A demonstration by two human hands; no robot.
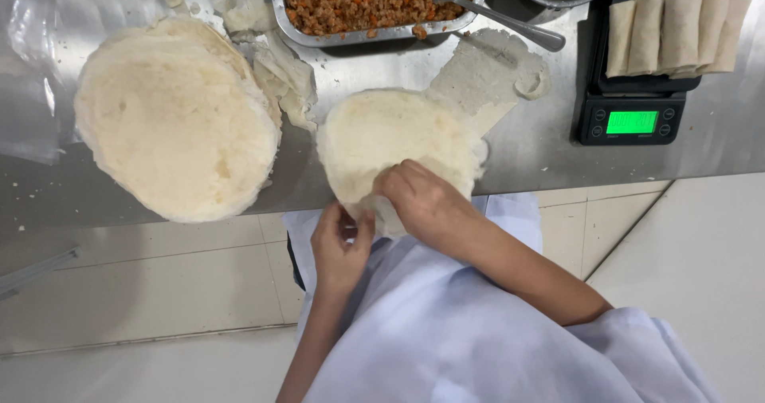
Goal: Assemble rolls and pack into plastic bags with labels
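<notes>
Across the steel counter point(526, 144) that runs the top half of your view, everything can be placed from the single round wrapper point(390, 144) lying at its near edge in front of you. Left of that wrapper sits the biggest thing, a thick stack of pale round wrappers point(171, 124), with torn scraps point(283, 80) between the two. Beyond the wrapper, at the far edge, is a metal tray of minced filling point(358, 0) with a fork point(486, 16) resting in it, handle pointing right. Right of the wrapper stands a black scale point(631, 120) with a green lit display, carrying a row of rolled wrappers point(677, 24). A torn, flattened sheet point(482, 76) lies just beyond and right of the wrapper, touching it.

Your right hand point(422, 200) lies palm down on the wrapper's near edge, fingers curled over the rim where it overhangs the counter. Your left hand point(341, 247) is just below and beside it, fingertips pinched on the hanging edge of the same wrapper. Both hands are close together, nearly touching, each gripping that near rim. Pale blue sleeves and an apron show below them.
</notes>
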